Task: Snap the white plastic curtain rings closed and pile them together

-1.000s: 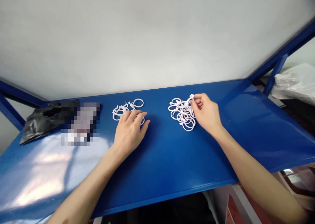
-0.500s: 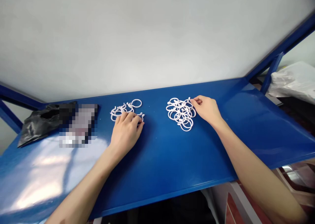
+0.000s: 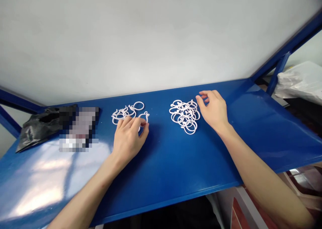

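My left hand (image 3: 128, 137) is closed, thumb and fingers pinching a white plastic ring (image 3: 147, 116) with a small knob on its rim; part of this ring is hidden by the fingers. Just beyond that hand lies a loose group of similar white rings (image 3: 121, 115), their small hooks pointing up. My right hand (image 3: 214, 108) hovers at the right of a larger heap of white rings (image 3: 186, 113), thumb and fingers apart with nothing between them. The rings in this heap overlap one another.
Both groups lie on a blue metal table (image 3: 161, 175) against a pale wall (image 3: 151, 41). At the left are a black plastic bag (image 3: 37, 130) and a blurred-out flat item (image 3: 82, 123). A translucent white bag (image 3: 302, 81) sits beyond the blue frame at the right.
My right hand has let go at the heap's edge and drawn slightly up and right, fingers parting. My left hand has lifted the ring a little, tilting it upright.
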Motion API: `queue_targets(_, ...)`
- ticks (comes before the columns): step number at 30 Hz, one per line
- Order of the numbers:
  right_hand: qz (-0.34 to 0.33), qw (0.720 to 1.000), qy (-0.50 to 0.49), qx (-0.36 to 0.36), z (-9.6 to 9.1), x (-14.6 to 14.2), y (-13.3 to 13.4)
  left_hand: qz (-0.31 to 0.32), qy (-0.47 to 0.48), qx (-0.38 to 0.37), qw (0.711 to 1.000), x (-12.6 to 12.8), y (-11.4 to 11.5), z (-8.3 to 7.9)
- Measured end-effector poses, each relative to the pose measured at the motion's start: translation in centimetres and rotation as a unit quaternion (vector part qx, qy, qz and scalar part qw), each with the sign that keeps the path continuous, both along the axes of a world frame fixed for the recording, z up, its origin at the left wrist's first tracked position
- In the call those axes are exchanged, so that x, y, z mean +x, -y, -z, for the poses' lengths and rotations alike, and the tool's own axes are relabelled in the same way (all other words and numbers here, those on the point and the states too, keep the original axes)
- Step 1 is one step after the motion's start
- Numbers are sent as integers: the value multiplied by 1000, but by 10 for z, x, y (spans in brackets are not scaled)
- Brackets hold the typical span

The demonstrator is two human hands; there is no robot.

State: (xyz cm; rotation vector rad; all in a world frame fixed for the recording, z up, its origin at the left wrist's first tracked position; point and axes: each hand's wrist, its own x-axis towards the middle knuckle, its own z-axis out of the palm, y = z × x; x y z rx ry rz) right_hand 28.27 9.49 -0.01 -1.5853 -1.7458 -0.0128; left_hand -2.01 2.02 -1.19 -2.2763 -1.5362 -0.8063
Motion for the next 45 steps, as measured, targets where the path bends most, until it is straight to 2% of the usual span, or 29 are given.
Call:
queue_targets(2, -83, 995, -33, 38, -6, -15, 15, 13, 38, -2, 999, 3, 2, -2)
queue_targets(4, -190, 980, -49, 36, -8, -34, 35, 45, 82, -9, 996, 8, 5, -4)
queue_targets(6, -294, 953, -71, -5, -7, -53, 54, 95, 112, -11, 989, 14, 9, -4)
queue_targets(9, -347, 924, -139, -85, 0, -74, 75, 178, 119, -11, 977, 23, 15, 0)
queue_targets(12, -363, 913, -157, -103, 5, -82, 81, 218, 119, -26, 968, 27, 19, 4)
queue_targets(16, -340, 926, -146, -74, 5, -80, 77, 229, 123, -35, 965, 25, 22, 4)
queue_targets(20, -313, 940, -131, -43, 3, -73, 74, 141, 178, 14, 974, 25, 27, -4)
queue_targets(22, -333, 937, -105, -26, 3, -71, 73, 106, 202, -18, 973, 25, 28, -9)
queue_targets(25, -359, 930, -80, 6, 4, -71, 73, 105, 239, -95, 960, 25, 26, -12)
queue_targets(30, -325, 943, -22, 67, 3, -72, 75, 92, 322, -215, 917, 24, 24, -10)
queue_targets(33, -333, 939, 12, 85, 4, -74, 76, 87, 353, -250, 898, 26, 25, -7)
queue_targets(36, -350, 933, 30, 78, 9, -75, 79, 83, 357, -243, 898, 29, 28, -4)
queue_targets(39, -365, 927, 39, 75, 11, -75, 84, 95, 334, -216, 912, 31, 32, -2)
queue_targets(45, -389, 914, 80, 86, 6, -75, 89, 142, 286, -161, 934, 29, 34, -9)
